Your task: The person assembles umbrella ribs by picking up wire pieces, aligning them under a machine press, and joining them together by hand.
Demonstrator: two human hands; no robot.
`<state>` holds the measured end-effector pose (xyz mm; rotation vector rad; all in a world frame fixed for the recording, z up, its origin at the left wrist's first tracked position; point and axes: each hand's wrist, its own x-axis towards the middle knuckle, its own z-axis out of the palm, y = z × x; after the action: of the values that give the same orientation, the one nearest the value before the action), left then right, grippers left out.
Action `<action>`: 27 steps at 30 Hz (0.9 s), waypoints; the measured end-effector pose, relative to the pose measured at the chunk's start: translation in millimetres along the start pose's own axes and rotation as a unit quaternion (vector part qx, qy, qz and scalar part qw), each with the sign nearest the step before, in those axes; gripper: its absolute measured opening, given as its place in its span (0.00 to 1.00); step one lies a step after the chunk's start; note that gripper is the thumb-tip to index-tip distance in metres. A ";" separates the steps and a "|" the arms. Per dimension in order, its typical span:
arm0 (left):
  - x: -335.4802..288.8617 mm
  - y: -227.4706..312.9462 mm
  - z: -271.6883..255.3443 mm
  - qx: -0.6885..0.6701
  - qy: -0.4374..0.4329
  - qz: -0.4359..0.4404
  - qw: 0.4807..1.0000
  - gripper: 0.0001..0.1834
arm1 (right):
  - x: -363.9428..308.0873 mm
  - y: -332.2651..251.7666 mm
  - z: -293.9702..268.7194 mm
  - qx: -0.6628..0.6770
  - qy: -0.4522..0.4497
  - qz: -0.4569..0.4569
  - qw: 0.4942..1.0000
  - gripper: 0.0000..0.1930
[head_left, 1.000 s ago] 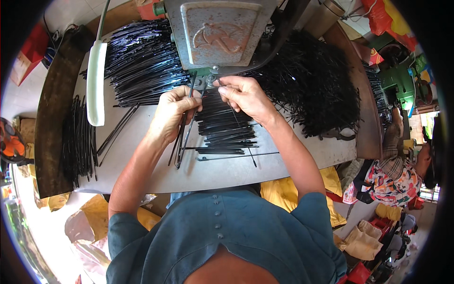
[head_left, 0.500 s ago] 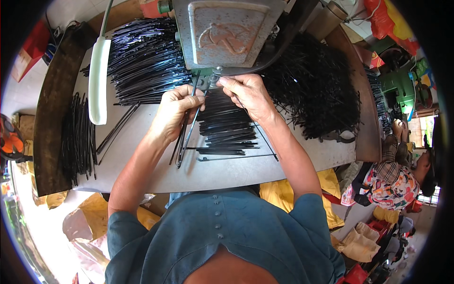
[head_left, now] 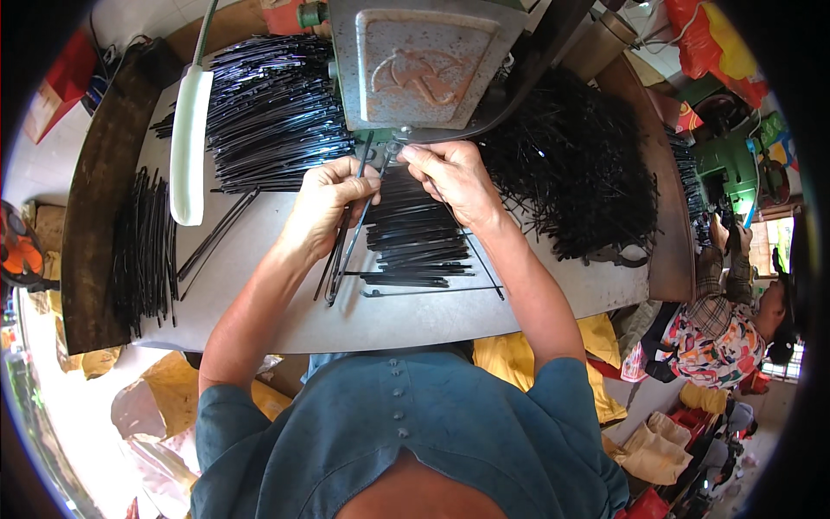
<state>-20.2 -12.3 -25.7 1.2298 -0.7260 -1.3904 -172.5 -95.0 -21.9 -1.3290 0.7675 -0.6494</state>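
My left hand point(head_left: 333, 203) is closed on a few thin black rods point(head_left: 334, 275) that look like umbrella ribs. Their upper ends reach the working point point(head_left: 386, 153) beneath a grey-green machine head point(head_left: 428, 65). My right hand point(head_left: 456, 182) pinches near that same point, thumb and forefinger together. A thin black rod point(head_left: 478, 253) slants down from under its palm toward my forearm; its upper end is hidden by my fingers. Between my hands lies a stack of black rods point(head_left: 415, 246), and one rod point(head_left: 428, 291) lies crosswise nearer me.
Left of the machine is a large pile of black rods point(head_left: 272, 117); a smaller bundle point(head_left: 143, 259) lies by the wooden side board point(head_left: 86, 225). A tangled black heap point(head_left: 571, 164) fills the right. A white lamp point(head_left: 190, 147) hangs at left. Another person point(head_left: 718, 337) works at far right.
The view has shifted slightly, so machine and hands appear a little farther right. Both hands keep their grip at the working point. The other person's hands at far right have moved.
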 end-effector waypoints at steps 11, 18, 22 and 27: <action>-0.8 -0.8 -0.6 0.001 0.001 -0.002 1.000 0.01 | -2.5 -1.3 3.8 0.035 0.009 0.040 0.999 0.10; -4.5 3.7 -5.9 0.046 -0.002 -0.017 0.999 0.03 | -6.7 -3.5 1.2 0.076 0.001 0.098 0.992 0.10; -7.0 3.6 -7.1 0.064 -0.020 -0.034 0.997 0.05 | -13.3 -0.3 2.3 0.088 -0.022 0.074 0.993 0.09; -3.5 -1.4 2.4 0.022 -0.003 -0.022 1.000 0.07 | -10.4 1.3 12.0 0.123 -0.003 0.034 0.992 0.08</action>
<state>-23.3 -9.2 -25.3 1.2831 -0.7401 -1.4214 -169.2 -79.4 -21.1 -1.0747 0.7001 -0.6621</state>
